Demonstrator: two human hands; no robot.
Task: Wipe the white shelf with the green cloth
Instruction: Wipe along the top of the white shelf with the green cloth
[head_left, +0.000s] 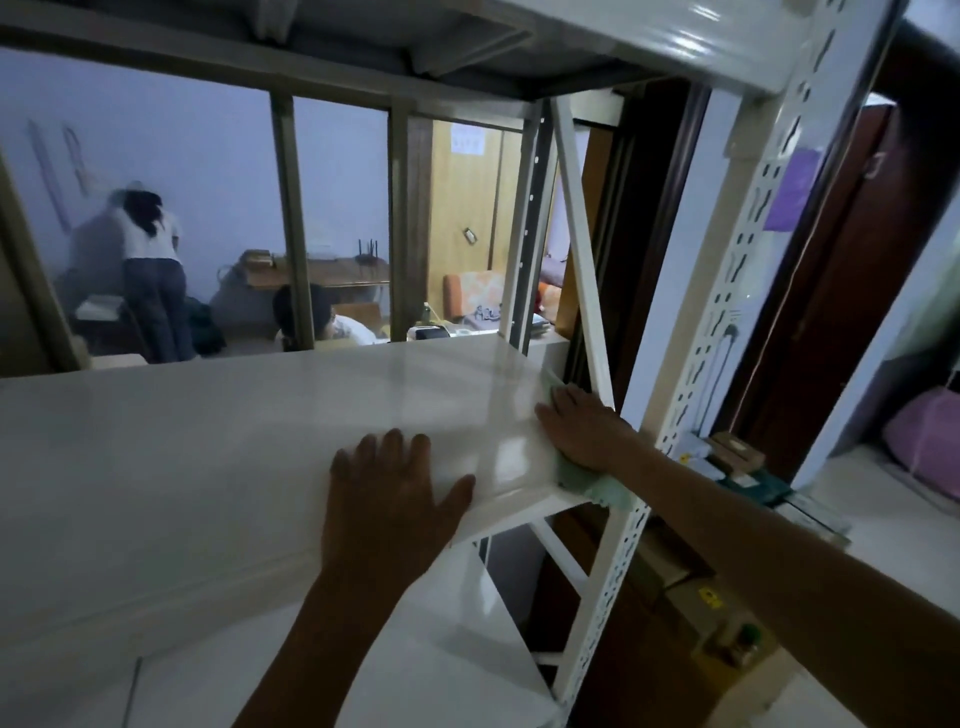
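The white shelf (218, 457) spans the middle of the head view, glossy and flat. My left hand (389, 493) lies flat on its front part, fingers spread, holding nothing. My right hand (584, 428) presses the green cloth (597, 488) down at the shelf's right end, close to the diagonal brace. Most of the cloth is hidden under that hand; a corner shows beyond the fingertips and a fold hangs over the front right edge.
A perforated white upright (748, 291) stands just right of my right hand, and a diagonal brace (582, 249) crosses behind it. Another shelf board (597, 31) sits overhead and a lower one (415, 649) below. Behind a window, two people are in another room. Boxes lie at right.
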